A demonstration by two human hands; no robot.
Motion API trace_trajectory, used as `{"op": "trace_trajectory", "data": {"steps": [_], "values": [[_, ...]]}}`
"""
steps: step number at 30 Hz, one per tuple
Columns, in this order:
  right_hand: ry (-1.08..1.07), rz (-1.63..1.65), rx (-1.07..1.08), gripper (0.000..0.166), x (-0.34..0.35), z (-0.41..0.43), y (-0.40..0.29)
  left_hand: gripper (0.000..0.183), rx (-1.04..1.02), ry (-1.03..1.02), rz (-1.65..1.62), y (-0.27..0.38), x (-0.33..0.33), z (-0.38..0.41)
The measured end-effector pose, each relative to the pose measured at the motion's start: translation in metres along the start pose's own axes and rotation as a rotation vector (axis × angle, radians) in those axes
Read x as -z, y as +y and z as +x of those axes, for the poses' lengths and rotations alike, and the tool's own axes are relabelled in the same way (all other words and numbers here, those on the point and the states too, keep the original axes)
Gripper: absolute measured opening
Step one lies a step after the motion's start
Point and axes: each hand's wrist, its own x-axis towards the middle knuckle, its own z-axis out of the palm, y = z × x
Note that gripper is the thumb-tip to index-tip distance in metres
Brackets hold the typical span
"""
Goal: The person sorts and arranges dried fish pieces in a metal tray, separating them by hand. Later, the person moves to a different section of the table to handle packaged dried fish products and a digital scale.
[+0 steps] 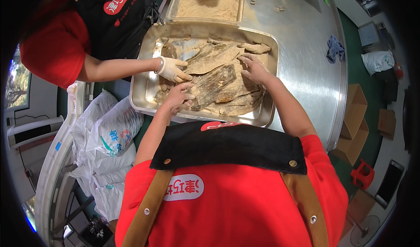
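Note:
Powder-coated, flattened leaf-like food pieces [213, 58] lie overlapping in a rectangular stainless steel tray [275, 55]. A darker, greyish piece [215, 86] rests on top, in the middle of the pile. My left hand [178, 97] is at that darker piece's left end, fingers bent; whether they pinch it is hidden. Across the pile, my right hand [254, 68] touches the right ends of the pieces with thumb and fingers apart. A co-worker's gloved hand [171, 69] reaches in from the left and touches the upper piece's left end, just above my left hand.
Beyond the tray stands a shallow container of tan powder [208, 4] on the steel table [308, 66]. A blue cloth [335, 49] lies by the table's right edge. White sacks [113, 129] are stacked at the left; cardboard boxes [356, 112] stand at the right.

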Motion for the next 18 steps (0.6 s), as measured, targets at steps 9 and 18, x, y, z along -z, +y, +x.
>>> {"op": "trace_trajectory", "data": {"steps": [9, 18], "values": [[-0.131, -0.051, 0.075, 0.049, 0.024, 0.012, -0.008, 0.034, 0.000, 0.087, -0.459, -0.041, 0.014, 0.010], [-0.278, 0.071, -0.020, 0.033, 0.027, 0.013, -0.013, 0.033, 0.025, 0.036, -0.438, -0.032, 0.009, 0.001]]}}
